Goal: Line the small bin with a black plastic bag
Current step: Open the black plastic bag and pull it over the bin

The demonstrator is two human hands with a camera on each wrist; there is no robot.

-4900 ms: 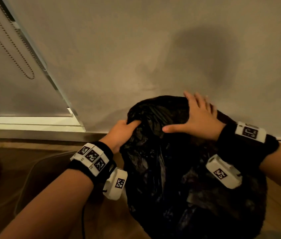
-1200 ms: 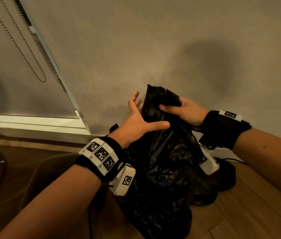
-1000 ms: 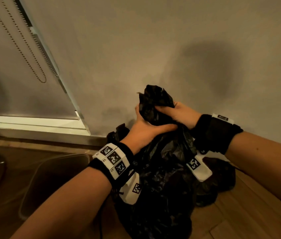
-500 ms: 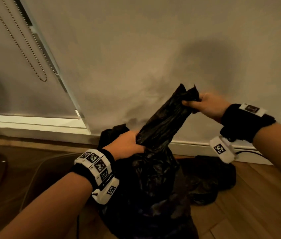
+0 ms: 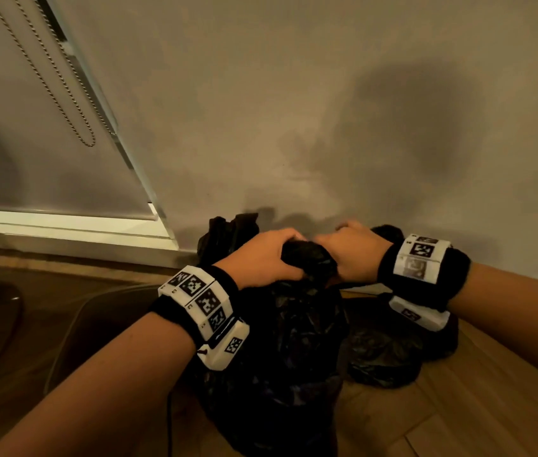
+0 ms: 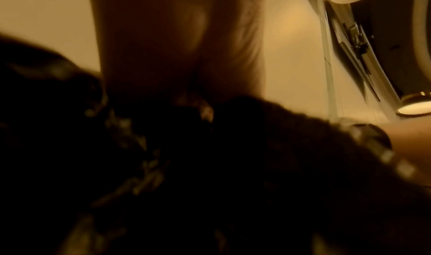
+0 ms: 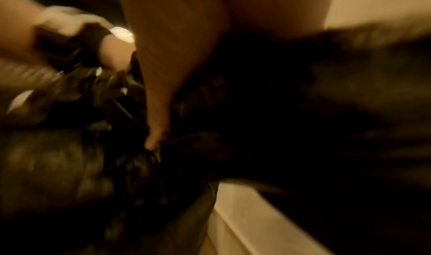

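Wall point(image 5: 294, 110): grey, fills the upper frame, with a blurred shadow patch at upper right. Floor point(image 5: 475, 407): wood boards, lower right. Blind point(image 5: 13, 143): upper left, white sill beneath. Bag point(image 5: 287, 357): black plastic, crumpled and bulging, lower centre, standing on the floor; its neck is gathered into a twisted bunch at centre frame. Bin point(image 5: 96, 324): translucent, faint, lower left, just beside the bag. Second bag point(image 5: 383, 357): black, slumped on the floor at right of the first, by the wall. Left hand point(image 5: 261, 262): centre, fingers curled round the bunched neck. Right hand point(image 5: 350, 252): right of centre, just beside the left, fingers closed on the same bunch; the right wrist view shows the thumb point(image 7: 156, 130) pressed into the plastic. Chain point(image 5: 46, 70): beaded loop, upper left, hanging before the blind. Both wrist views are blurred and dark.
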